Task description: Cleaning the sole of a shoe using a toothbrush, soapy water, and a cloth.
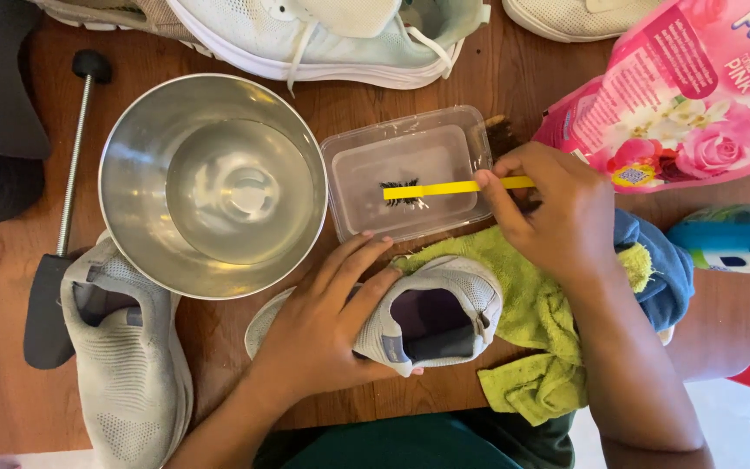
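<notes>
Dipping step, by the look of it: right hand pinching yellow toothbrush, fingers clamped on handle, bristles down in clear plastic tub. Left hand wrapped over grey shoe, fingers closed on its upper, shoe lying on green cloth on tabletop. Next move probably needs wet bristles brought to shoe while held steady.
</notes>
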